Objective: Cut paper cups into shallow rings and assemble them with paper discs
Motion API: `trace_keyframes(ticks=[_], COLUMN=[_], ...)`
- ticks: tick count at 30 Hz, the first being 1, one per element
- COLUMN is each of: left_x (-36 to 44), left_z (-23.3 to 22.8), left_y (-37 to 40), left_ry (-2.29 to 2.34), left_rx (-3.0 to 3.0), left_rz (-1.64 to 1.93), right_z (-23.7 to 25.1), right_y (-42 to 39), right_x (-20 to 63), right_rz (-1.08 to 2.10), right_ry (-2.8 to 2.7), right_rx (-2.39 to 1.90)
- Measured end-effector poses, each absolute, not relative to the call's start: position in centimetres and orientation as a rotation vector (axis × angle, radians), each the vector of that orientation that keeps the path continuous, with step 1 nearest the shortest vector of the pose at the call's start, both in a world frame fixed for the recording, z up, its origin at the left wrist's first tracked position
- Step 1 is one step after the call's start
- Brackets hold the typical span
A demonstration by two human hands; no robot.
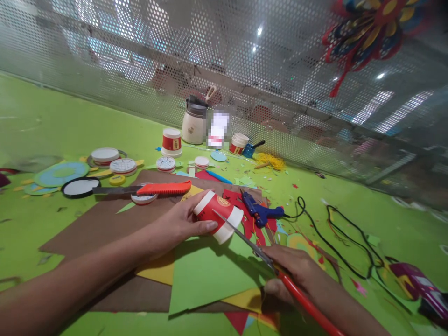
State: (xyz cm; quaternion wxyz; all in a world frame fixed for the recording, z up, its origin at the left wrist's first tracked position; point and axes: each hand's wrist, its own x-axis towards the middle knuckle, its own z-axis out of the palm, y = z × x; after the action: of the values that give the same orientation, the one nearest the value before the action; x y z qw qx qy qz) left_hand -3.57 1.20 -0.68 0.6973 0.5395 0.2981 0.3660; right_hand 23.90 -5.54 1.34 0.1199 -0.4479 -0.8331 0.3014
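Observation:
My left hand point(191, 217) grips a red and white paper cup point(219, 215), tilted on its side above the table. In my right hand point(294, 268) is a pair of scissors point(250, 245) with red handles. Its blades point up and left, and the tip lies against the cup's red side in this view; whether it pierces the wall I cannot tell. Light green paper point(213, 275) lies beneath the cup, over brown sheets point(105, 228). An orange utility knife point(164, 187) with its blade out is left of the cup. A blue glue gun point(261, 210) rests to its right.
Behind stand a white kettle point(193, 123), a red and white cup point(171, 142) and a smaller cup point(239, 143). Cut discs point(62, 174) and lids point(123, 166) lie at left. A black cord point(317, 240) loops across the right side. A perforated metal screen point(140, 60) borders the back.

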Motion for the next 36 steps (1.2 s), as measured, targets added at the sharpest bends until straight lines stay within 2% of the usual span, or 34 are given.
trace_keyframes(ticks=[8, 18, 26, 36], left_x=[-3.3, -3.8, -3.6, -3.6], left_z=[-0.3, -0.2, -0.3, -0.2], left_y=[0.7, 1.3, 1.0, 1.2], left_ry=[0.703, 0.621, 0.676, 0.663], left_rx=[1.077, 0.924, 0.872, 0.902], left_rz=[0.838, 0.847, 0.828, 0.812], right_z=[0.9, 3.0, 2.7, 2.4], right_y=[-5.6, -5.3, -5.2, -5.7], right_x=[24.0, 23.7, 23.8, 23.6], right_rz=[0.842, 1.009, 1.129, 0.968], right_ry=[-2.446, -2.396, -2.385, -2.416], right_rx=[-1.322, -1.357, -1.287, -1.321])
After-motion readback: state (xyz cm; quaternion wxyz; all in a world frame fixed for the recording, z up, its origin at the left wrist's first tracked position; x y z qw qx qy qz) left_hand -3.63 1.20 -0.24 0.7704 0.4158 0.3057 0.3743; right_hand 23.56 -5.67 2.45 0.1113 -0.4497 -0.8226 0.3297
